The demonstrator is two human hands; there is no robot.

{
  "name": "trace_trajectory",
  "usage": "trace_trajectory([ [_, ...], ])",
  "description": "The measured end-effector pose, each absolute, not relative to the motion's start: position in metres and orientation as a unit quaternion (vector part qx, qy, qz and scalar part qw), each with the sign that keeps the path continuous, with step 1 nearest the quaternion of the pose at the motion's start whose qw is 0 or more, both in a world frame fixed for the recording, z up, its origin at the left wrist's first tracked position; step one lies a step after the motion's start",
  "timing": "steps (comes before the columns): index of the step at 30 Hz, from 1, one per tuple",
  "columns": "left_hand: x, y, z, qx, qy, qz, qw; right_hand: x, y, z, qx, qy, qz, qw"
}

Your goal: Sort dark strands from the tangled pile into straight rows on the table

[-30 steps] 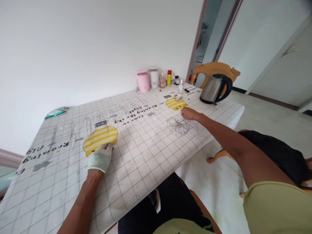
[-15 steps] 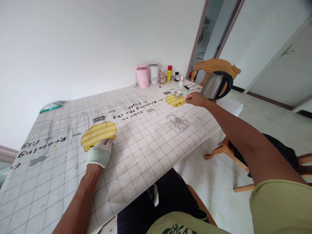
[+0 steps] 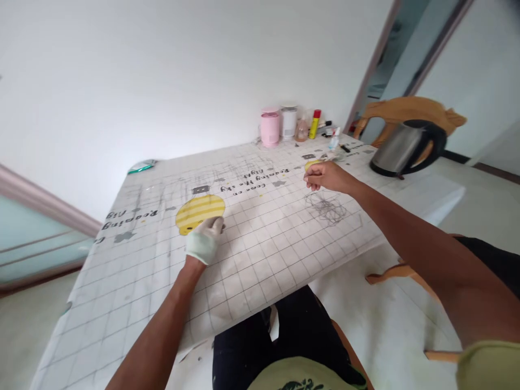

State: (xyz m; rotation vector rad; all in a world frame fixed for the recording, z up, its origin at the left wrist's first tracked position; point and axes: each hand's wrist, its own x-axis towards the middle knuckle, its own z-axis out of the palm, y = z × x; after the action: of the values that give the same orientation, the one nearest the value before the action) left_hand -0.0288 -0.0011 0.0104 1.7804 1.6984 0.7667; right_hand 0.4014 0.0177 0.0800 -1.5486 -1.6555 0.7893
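Observation:
My left hand (image 3: pixel 205 238), in a pale glove, rests on the table cover beside a printed yellow balloon (image 3: pixel 199 210). Its fingers are curled together, with a small dark spot by the fingertips that I cannot make out. Bare and held over the cover, my right hand (image 3: pixel 325 177) has thumb and fingers drawn together; whatever may be in them is too small to see. Just in front of it is a tangle of thin dark lines (image 3: pixel 326 208) on the cover. A crumpled whitish thing (image 3: pixel 336 156) lies behind the right hand, mostly hidden.
Along the wall stand a pink canister (image 3: pixel 270 129), a white canister (image 3: pixel 288 123), a pinkish bottle (image 3: pixel 301 131) and a yellow can with red cap (image 3: pixel 314 124). A steel kettle (image 3: pixel 396 149) stands at the right, before a wooden chair (image 3: pixel 422 108). A green-edged packet (image 3: pixel 141 167) lies at far left.
The view has turned left. My right hand has drawn back from beside the crumpled whitish thing towards me and the tangle of lines. My left hand stays at the yellow balloon, shifted slightly.

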Motion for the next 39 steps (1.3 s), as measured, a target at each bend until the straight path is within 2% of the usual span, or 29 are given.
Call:
trace_trajectory([
  [4, -0.020, -0.019, 0.024, 0.649, 0.567, 0.344, 0.373, 0.326, 0.015, 0.074, -0.548, -0.696, 0.352, 0.303],
  [8, -0.020, -0.026, 0.036, 0.653, 0.534, 0.335, 0.419, 0.266, 0.013, 0.072, -0.500, -0.740, 0.376, 0.249],
  [14, -0.025, -0.016, 0.020, 0.594, 0.511, 0.345, 0.518, 0.216, 0.018, 0.064, -0.457, -0.764, 0.404, 0.211],
  [17, -0.027, -0.010, 0.011, 0.549, 0.501, 0.387, 0.546, 0.208, 0.024, 0.058, -0.425, -0.749, 0.438, 0.257],
  [22, -0.031, -0.005, 0.008, 0.480, 0.511, 0.484, 0.523, 0.207, 0.031, 0.043, -0.381, -0.639, 0.498, 0.445],
  [24, -0.032, -0.004, 0.009, 0.450, 0.516, 0.513, 0.518, 0.204, 0.031, 0.035, -0.367, -0.615, 0.534, 0.449],
  [29, -0.035, -0.004, 0.012, 0.408, 0.507, 0.556, 0.518, 0.181, 0.021, 0.016, -0.333, -0.624, 0.595, 0.383],
  [39, -0.033, -0.007, 0.012, 0.419, 0.526, 0.535, 0.512, 0.155, 0.024, 0.016, -0.315, -0.548, 0.579, 0.515],
])
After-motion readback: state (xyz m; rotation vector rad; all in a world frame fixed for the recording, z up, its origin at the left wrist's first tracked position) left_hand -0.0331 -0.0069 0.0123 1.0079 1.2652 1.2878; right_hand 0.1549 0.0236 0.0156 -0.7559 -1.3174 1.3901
